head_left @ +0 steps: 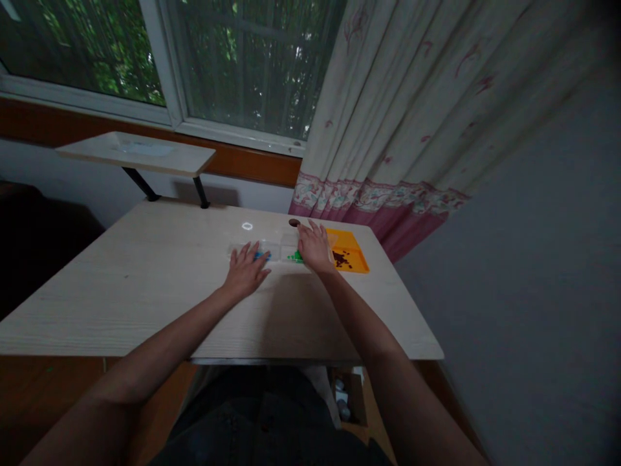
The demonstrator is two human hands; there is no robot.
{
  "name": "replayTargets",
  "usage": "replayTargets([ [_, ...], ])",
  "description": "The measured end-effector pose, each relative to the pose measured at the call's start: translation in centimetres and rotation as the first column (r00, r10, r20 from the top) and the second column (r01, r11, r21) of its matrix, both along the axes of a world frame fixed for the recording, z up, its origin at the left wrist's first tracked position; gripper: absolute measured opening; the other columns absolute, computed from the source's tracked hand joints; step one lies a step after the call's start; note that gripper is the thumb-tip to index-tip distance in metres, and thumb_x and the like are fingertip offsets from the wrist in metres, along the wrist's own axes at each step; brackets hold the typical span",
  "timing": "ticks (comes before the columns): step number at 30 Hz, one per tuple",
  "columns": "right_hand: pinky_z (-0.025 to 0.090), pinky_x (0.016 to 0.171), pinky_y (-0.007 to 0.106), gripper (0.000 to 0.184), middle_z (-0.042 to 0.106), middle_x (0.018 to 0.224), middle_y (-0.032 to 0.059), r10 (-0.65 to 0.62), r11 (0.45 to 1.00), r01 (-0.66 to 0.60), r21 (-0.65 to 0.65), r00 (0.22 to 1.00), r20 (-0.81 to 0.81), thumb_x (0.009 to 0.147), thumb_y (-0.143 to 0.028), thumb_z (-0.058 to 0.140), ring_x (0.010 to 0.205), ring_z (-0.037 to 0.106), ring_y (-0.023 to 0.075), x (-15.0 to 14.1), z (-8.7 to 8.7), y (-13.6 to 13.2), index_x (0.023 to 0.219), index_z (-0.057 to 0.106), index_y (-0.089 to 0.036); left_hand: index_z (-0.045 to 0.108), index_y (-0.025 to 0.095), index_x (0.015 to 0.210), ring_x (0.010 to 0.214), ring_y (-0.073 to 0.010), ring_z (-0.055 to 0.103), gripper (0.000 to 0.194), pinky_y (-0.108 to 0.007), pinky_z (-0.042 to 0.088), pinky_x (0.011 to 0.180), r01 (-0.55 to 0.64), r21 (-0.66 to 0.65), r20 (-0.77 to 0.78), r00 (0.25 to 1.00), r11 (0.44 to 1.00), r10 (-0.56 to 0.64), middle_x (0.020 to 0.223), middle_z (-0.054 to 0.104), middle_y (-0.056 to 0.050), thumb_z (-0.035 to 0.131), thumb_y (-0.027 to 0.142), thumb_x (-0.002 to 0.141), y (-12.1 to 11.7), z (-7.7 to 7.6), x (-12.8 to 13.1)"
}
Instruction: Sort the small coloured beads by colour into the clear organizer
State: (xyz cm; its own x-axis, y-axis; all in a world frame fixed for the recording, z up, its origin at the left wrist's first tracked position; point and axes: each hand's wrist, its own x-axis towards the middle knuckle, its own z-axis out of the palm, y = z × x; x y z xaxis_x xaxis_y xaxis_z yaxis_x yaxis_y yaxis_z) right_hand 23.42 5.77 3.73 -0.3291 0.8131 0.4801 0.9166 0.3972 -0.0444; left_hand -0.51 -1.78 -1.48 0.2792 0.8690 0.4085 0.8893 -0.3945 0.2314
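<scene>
"Clear plastic under the fingers, I see. How does the left hand [247, 270] stand?"

"Fingers spread apart, lying over the left container [274, 251] and partly hiding the blue pieces [262, 255] inside. It's closed on nothing that I can see."

"And the right hand [315, 247]?"

"Stretched over the right container [289, 241], fingers a little apart, covering much of it. Whether it pinches an edge, I can't tell. Green pieces [295, 256] show in that container, just left of the hand."

"Are the two containers joined?"

"They sit side by side; it's too dim and small to say more."

"What lies around them?"

"Just right of the right hand, an orange tray [359, 261] with dark brown pieces [341, 259] scattered in its near part. Beyond the fingertips, a dark oval spot [294, 222] on the pale table [169, 285]."

"Further out?"

"A raised shelf [97, 151] on black legs [200, 192] at the table's far left, the window [252, 71] behind, a flowered curtain [378, 129] to the right, and below the near edge a box [358, 401] holding pale things [342, 396]"
</scene>
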Motion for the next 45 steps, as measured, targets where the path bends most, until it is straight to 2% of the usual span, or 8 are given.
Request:
replayTargets([
  [4,0.011,0.12,0.055,0.045,0.059,0.139,0.0123,0.025,1.0,-0.025,-0.011,0.999,0.024,0.092,-0.015,0.044,0.143,0.034,0.0277,0.7,-0.3,-1.4,0.135,0.056,-0.014,0.047,0.034,0.145,0.147,-0.0363,0.025,0.053,-0.064,0.012,0.118,-0.008,-0.006,-0.002,1.0,1.0,0.008,0.159,0.032,-0.01,0.053,0.046,0.093,-0.5,-1.3,0.6],
  [9,0.012,0.121,0.055,0.043,0.058,0.141,0.0114,0.049,0.999,-0.049,0.012,0.998,0.029,0.094,-0.015,0.042,0.144,0.035,0.0255,1.0,-1.7,-5.0,0.134,0.056,-0.016,0.044,0.036,0.146,0.148,-0.0351,0.024,0.054,-0.062,0.01,0.119,-0.019,-0.021,-0.005,1.0,1.0,0.019,0.16,0.031,-0.008,0.052,0.045,0.093,-0.3,-1.6,0.3],
  [15,0.012,0.121,0.055,0.047,0.054,0.145,0.011,0.06,0.992,-0.052,-0.113,0.996,0.071,0.091,-0.015,0.046,0.146,0.031,0.0266,1.3,-3.8,-7.5,0.137,0.055,-0.018,0.043,0.033,0.147,0.148,-0.0348,0.023,0.054,-0.061,0.01,0.119,-0.028,-0.019,-0.049,0.998,0.999,0.027,0.16,0.03,-0.01,0.05,0.046,0.095,-0.4,-1.7,0.4],
  [23,0.007,0.123,0.049,0.051,0.042,0.154,0.0126,0.015,0.98,0.008,-0.199,0.994,0.111,0.094,-0.014,0.039,0.148,0.026,0.0237,0.6,-4.9,-8.7,0.145,0.045,-0.013,0.042,0.031,0.148,0.149,-0.0336,0.022,0.053,-0.06,0.01,0.119,-0.04,-0.017,-0.111,0.993,0.999,0.038,0.16,0.029,-0.011,0.044,0.045,0.097,-0.8,-1.2,0.4],
  [34,0.009,0.123,0.05,0.047,0.046,0.151,0.0145,-0.013,0.984,0.032,-0.174,0.994,0.112,0.095,-0.012,0.036,0.146,0.031,0.0244,-0.2,-5.7,-7.9,0.14,0.051,-0.012,0.042,0.032,0.148,0.148,-0.0334,0.023,0.052,-0.06,0.01,0.119,-0.042,0.023,-0.109,0.993,0.999,0.045,0.161,0.028,-0.009,0.045,0.045,0.097,-0.7,-1.6,0.5],
  [37,0.013,0.122,0.05,0.041,0.055,0.143,0.0123,-0.02,0.983,0.031,-0.184,0.998,0.059,0.094,-0.016,0.042,0.142,0.037,0.0242,-0.1,-5.1,-7.2,0.132,0.058,-0.016,0.042,0.032,0.148,0.148,-0.0336,0.024,0.053,-0.06,0.011,0.119,-0.045,0.029,-0.11,0.993,0.999,0.048,0.16,0.028,-0.01,0.045,0.046,0.097,-0.7,-1.6,0.4],
  [40,0.022,0.119,0.045,0.036,0.062,0.134,0.0095,-0.048,0.991,0.046,-0.128,0.999,-0.009,0.095,-0.02,0.044,0.137,0.041,0.0231,1.2,-3.3,-5.9,0.126,0.062,-0.019,0.043,0.032,0.147,0.148,-0.0332,0.024,0.053,-0.059,0.009,0.119,-0.045,0.028,-0.096,0.994,0.999,0.048,0.16,0.029,-0.009,0.046,0.045,0.096,-0.7,-1.5,0.5],
  [45,0.02,0.118,0.052,0.042,0.053,0.143,0.0135,-0.225,0.974,0.225,0.009,0.973,-0.055,0.095,-0.021,0.042,0.139,0.037,0.0267,5.2,0.0,-2.5,0.136,0.054,-0.019,0.044,0.031,0.147,0.148,-0.0326,0.026,0.053,-0.058,0.01,0.12,-0.042,0.015,-0.102,0.994,0.999,0.043,0.16,0.03,-0.01,0.048,0.044,0.096,-0.8,-1.3,0.4],
])
